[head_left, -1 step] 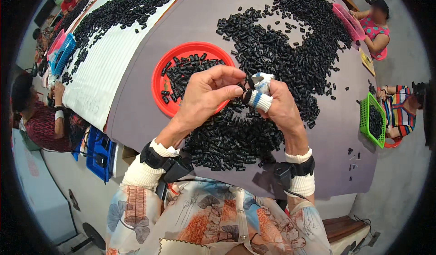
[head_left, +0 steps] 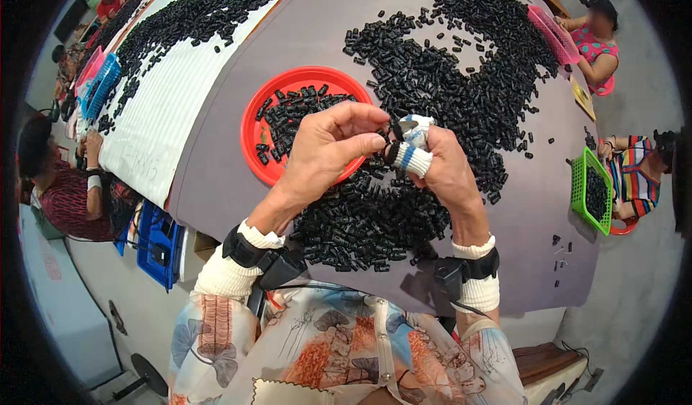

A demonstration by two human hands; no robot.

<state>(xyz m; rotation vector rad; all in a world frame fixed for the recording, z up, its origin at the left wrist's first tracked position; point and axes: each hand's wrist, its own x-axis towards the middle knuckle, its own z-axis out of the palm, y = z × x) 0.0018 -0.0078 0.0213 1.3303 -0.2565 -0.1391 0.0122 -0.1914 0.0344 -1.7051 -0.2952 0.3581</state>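
Observation:
My left hand (head_left: 328, 142) pinches a small black plastic part (head_left: 393, 129) between thumb and fingertips, over the right edge of a red round tray (head_left: 254, 102). Close against it is my right hand (head_left: 443, 156), closed, with white blue-striped cloth covers on its thumb and a finger. A short grey blade-like tool (head_left: 409, 126) sticks out from between those covered fingers, its tip by the part. The tool's handle is hidden in the hand. Loose black parts (head_left: 295, 120) lie in the tray, and a pile of the same parts (head_left: 367, 225) lies under my wrists.
A larger heap of black parts (head_left: 497, 66) spreads over the grey table (head_left: 216, 138). At the right edge stands a green basket (head_left: 578, 181), with a pink basket (head_left: 551, 33) farther back. Co-workers sit along both sides. A blue crate (head_left: 155, 257) stands low at left.

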